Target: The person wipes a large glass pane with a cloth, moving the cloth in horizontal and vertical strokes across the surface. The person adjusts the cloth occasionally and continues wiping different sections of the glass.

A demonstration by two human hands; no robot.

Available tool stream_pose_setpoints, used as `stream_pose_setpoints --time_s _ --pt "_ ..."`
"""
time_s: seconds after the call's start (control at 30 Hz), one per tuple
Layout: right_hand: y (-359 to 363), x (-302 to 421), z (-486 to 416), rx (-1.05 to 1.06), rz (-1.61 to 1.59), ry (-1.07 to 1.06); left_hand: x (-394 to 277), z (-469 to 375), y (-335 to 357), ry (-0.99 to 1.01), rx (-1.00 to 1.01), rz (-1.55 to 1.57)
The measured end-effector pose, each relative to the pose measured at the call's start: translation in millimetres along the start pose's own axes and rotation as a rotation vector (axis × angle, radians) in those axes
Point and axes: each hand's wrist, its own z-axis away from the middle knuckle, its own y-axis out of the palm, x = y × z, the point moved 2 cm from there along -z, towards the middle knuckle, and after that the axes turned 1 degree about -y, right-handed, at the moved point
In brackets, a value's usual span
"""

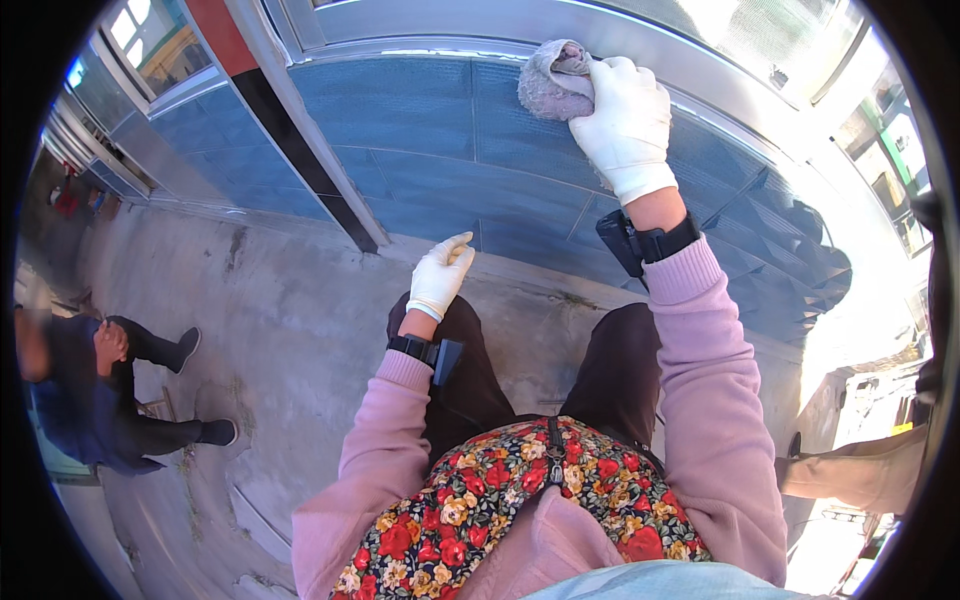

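Note:
My right hand (628, 120), in a white glove, grips a crumpled greyish-pink cloth (555, 81). It holds the cloth against the metal ledge (435, 46) and the top of the blue tiled wall (405, 105) below the window frame. My left hand (442, 274), also in a white glove, is over my left knee with its fingers partly bent, low in front of the wall. Nothing shows in it. Each wrist bears a black strap with a dark device.
A person (90, 382) sits at the left, hands clasped. Another person's trouser leg (855, 469) shows at the right. A red-and-black post (277, 124) stands left of the tiles. Window glass (735, 30) is above; concrete floor (285, 352) lies below.

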Motion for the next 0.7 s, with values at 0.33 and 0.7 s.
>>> stream_pose_setpoints --time_s 0.33,0.7 --pt "-49.3 -121.3 46.4 0.063 0.138 0.166 4.6 -1.0 -2.4 0.057 0.001 -0.009" --pt "-81.0 -214.5 91.5 0.065 0.372 0.245 0.7 0.4 0.3 0.072 0.012 -0.019"
